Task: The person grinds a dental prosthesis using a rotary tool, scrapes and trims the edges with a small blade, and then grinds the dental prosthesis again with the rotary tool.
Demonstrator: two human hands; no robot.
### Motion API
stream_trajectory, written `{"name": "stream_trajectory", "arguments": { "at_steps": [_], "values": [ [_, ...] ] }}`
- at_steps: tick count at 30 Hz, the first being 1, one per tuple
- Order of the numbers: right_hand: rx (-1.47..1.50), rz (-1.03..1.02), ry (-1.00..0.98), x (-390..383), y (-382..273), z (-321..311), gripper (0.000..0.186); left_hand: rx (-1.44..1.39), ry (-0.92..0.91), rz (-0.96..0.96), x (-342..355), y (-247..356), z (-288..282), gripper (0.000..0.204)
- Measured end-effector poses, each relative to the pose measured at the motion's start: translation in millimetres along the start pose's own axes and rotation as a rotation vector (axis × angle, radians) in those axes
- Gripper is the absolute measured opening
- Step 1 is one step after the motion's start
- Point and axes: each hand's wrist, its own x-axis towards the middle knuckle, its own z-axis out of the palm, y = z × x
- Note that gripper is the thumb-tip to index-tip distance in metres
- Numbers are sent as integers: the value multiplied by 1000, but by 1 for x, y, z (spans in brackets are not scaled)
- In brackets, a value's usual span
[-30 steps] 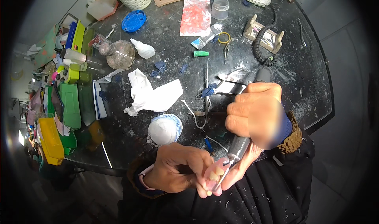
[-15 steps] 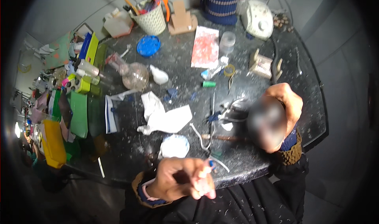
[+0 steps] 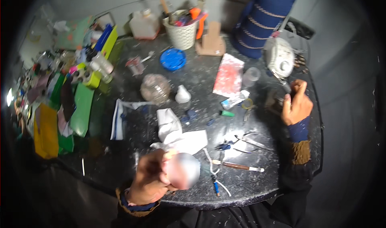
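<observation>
My left hand [image 3: 149, 173], low at the centre-left, is closed on a small pink piece with tooth shapes [image 3: 171, 153], largely blurred. My right hand [image 3: 296, 105], at the right, grips the dark cylindrical handpiece [image 3: 286, 85] over its holder [image 3: 274, 101], which is mostly shadowed. A white control box [image 3: 280, 59] stands behind it. A crumpled white paper [image 3: 189, 141] lies beyond my left hand; pliers [image 3: 244, 143] and a brown-handled tool [image 3: 237, 165] lie between my hands.
Green [image 3: 82, 111] and yellow [image 3: 46, 131] bins crowd the left. A pen basket [image 3: 179, 37], blue cylindrical bag [image 3: 259, 23], blue lid [image 3: 173, 60] and red-smeared card [image 3: 227, 77] are at the back. The dark worktop's curved edge [image 3: 241, 198] runs in front of me.
The handpiece has left the pink piece and moved far right and back with my right hand. My left hand has shifted leftward in the picture. The camera view has shifted.
</observation>
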Motion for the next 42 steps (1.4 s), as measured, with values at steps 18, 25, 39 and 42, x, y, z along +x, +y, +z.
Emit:
{"name": "stream_trajectory", "arguments": {
  "at_steps": [18,25,39,42],
  "values": [
    [326,-225,-710,-75,-86,-48,32,-198,-144,-117,-3,4,1,20],
    [147,-7,-592,-119,-95,-48,22,5,-87,244,-1,-15,16,20],
    [135,105,-511,-109,-72,-42,20,64,23,186,-12,-21,23,28],
    [71,140,-457,-108,-69,-35,20,8,17,151,-9,-19,29,29]
  ]
}}
